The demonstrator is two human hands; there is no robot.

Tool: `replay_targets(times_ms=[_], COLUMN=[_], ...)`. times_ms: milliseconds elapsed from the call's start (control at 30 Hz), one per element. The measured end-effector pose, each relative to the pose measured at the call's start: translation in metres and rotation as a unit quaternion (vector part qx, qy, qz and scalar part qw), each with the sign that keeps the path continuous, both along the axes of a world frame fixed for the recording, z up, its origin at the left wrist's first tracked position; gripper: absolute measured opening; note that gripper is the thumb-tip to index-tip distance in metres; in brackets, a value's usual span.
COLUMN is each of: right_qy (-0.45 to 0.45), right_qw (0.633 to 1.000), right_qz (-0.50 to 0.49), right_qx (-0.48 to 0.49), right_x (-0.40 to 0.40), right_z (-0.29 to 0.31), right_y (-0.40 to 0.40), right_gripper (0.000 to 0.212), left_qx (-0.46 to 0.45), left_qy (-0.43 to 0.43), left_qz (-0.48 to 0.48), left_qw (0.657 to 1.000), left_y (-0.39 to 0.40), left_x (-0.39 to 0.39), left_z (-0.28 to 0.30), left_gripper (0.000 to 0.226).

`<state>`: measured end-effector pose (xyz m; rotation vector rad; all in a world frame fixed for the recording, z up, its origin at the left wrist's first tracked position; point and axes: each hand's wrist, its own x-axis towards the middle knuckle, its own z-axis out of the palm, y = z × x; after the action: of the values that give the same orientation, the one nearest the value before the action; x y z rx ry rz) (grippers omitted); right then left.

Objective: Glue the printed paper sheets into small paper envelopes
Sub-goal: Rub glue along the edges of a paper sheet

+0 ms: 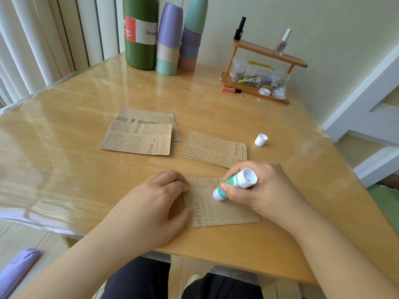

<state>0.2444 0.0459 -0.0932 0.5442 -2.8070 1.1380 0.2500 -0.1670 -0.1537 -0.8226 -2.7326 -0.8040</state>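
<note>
Low in the frame, the left hand (151,203) presses a printed sheet (220,206) flat on the bench (86,169), fingers relaxed. The right hand (261,188) grips a glue stick (235,184) whose tip touches the sheet. Farther up lie two paper piles (140,134) and the white cap (261,140).

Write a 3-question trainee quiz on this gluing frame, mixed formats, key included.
1. True or false: the glue stick has its cap on.
2. Which hand grips the glue stick? A) left B) right C) neither
3. Fill in: the left hand steadies the ____ edge of the printed sheet nearest the person.

Key
1. False: the white cap stands apart on the table.
2. B: the right hand grips it, tip down on the sheet.
3. left
</note>
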Motion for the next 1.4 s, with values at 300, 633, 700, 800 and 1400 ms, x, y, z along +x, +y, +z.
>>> replay_targets(times_ms=[300,633,700,800,1400], right_qy=[0.009,-0.010,-0.017,-0.026,-0.016], right_qw=[1.000,1.000,1.000,1.000,1.000], right_qz=[0.014,0.005,0.000,0.006,0.019], right_qx=[0.004,-0.008,-0.004,0.006,-0.004], right_x=[-0.030,-0.007,0.001,0.009,-0.033], right_z=[-0.001,0.001,0.002,0.002,0.000], right_y=[-0.023,-0.010,-0.005,-0.001,-0.034], right_gripper=[0.017,0.013,0.012,0.012,0.016], left_qx=[0.001,0.014,0.015,0.013,0.004], left_qy=[-0.007,-0.007,-0.005,-0.005,0.033], left_qz=[0.002,0.001,0.000,0.002,0.016], left_qw=[1.000,1.000,1.000,1.000,0.999], left_y=[-0.001,-0.002,-0.003,-0.003,-0.003], left_x=[-0.001,-0.002,-0.002,-0.001,-0.004], left_z=[-0.001,-0.002,-0.002,-0.001,-0.001], left_gripper=[0.040,0.038,0.038,0.039,0.032])
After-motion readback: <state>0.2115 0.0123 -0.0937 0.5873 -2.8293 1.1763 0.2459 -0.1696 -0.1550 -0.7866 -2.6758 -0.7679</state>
